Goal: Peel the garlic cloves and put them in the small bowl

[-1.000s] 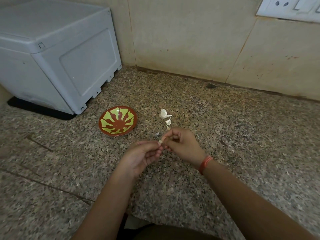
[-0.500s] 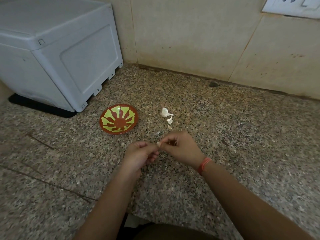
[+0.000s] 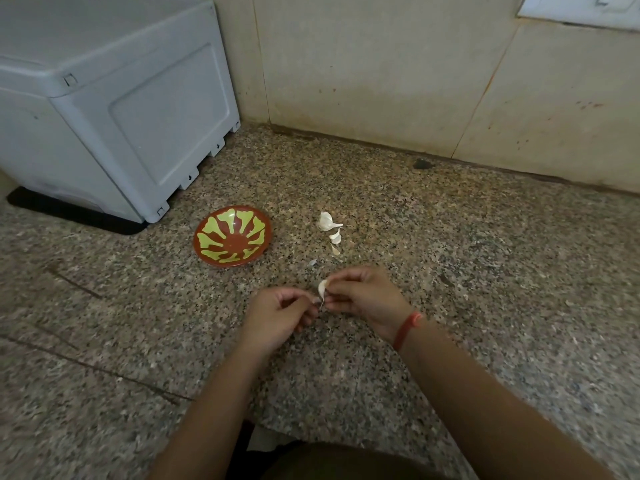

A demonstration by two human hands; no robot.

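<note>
Both hands meet over the granite counter around one garlic clove (image 3: 322,288). My right hand (image 3: 363,296) pinches the white clove between thumb and fingers. My left hand (image 3: 280,315) pinches a thin strip of skin hanging at the clove's lower end. The small red bowl with yellow-green petals (image 3: 232,236) stands empty, beyond and to the left of my hands. Three more unpeeled garlic cloves (image 3: 328,222) lie in a short row to the right of the bowl, just past my right hand.
A grey plastic appliance (image 3: 114,98) on a black mat fills the back left corner. The tiled wall (image 3: 381,71) runs along the back, with a white switch plate (image 3: 581,8) at the top right. A scrap of peel (image 3: 312,262) lies near the bowl.
The hands have drawn slightly apart and the clove now shows more, with a strip of skin pulled away from it. The view has tilted down a little.
</note>
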